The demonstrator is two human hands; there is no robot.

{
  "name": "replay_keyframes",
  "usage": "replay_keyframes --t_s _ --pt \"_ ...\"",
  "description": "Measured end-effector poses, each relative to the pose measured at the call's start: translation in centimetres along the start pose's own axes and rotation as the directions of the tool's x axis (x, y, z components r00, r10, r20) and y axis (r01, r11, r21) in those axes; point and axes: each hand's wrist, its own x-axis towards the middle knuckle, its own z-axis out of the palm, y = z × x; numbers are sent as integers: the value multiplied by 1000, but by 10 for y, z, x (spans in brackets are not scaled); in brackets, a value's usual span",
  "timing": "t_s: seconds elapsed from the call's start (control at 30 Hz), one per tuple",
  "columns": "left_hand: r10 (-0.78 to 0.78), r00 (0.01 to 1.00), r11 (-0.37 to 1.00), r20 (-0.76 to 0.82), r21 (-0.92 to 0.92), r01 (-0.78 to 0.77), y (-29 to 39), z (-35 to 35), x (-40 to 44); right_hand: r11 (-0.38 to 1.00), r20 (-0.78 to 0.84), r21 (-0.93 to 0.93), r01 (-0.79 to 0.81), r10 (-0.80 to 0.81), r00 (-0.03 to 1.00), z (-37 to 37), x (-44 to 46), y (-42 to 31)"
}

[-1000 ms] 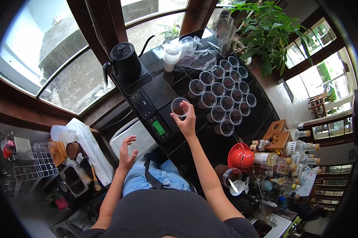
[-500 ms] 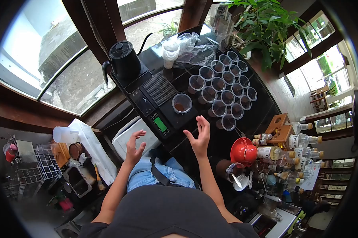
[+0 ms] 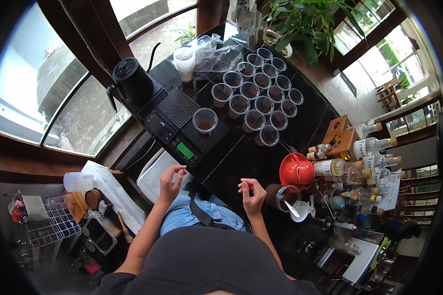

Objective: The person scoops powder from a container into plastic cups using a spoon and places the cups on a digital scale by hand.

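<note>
Black countertop (image 3: 209, 169) spreads beside windows. Nearest me, the left hand (image 3: 170, 186) and right hand (image 3: 252, 197) hover apart, fingers loosely curled, holding nothing. Beyond them I see a clear cup (image 3: 205, 121) with brown contents, resting on a scale (image 3: 194, 146) with a lit green display. Grouped cups (image 3: 263, 105) stand on its right; farther off are a black kettle (image 3: 133, 81), stacked cups (image 3: 184, 64) and a leafy plant (image 3: 305, 24).

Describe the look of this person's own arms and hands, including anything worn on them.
Short, dark charcoal sleeves, matching the shirt, leave both forearms bare. Neither the left hand nor the right hand wears a glove, and no watch or bracelet shows at the wrists. Any small ring is too fine to tell.
</note>
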Motion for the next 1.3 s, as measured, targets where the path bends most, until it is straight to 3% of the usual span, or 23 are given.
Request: replay_keyframes --t_s 0.73,0.83,1.07,1.13,1.2,1.27,1.3 --pt "28 1000 999 -8 43 -27 6 0 -2 999 -41 31 35 -33 999 -10 13 -16" --pt "42 999 997 -12 64 -41 5 1 6 995 -66 8 96 -95 993 -23 12 -33" --pt "39 998 999 -40 28 -38 1 7 42 998 -319 16 64 -56 946 -59 1 -46" --pt "143 983 989 -112 48 -138 4 13 58 996 -364 15 93 -82 928 -67 -3 -46" --pt "103 993 994 -60 33 -101 -2 15 69 995 -407 -38 94 -102 908 -71 -9 -49" --pt "165 984 984 -72 87 -158 5 22 84 993 -457 -71 93 -115 882 -74 -16 -50" --pt "100 995 993 -7 67 -100 2 23 91 993 -472 -69 94 -115 874 -76 -20 -50"
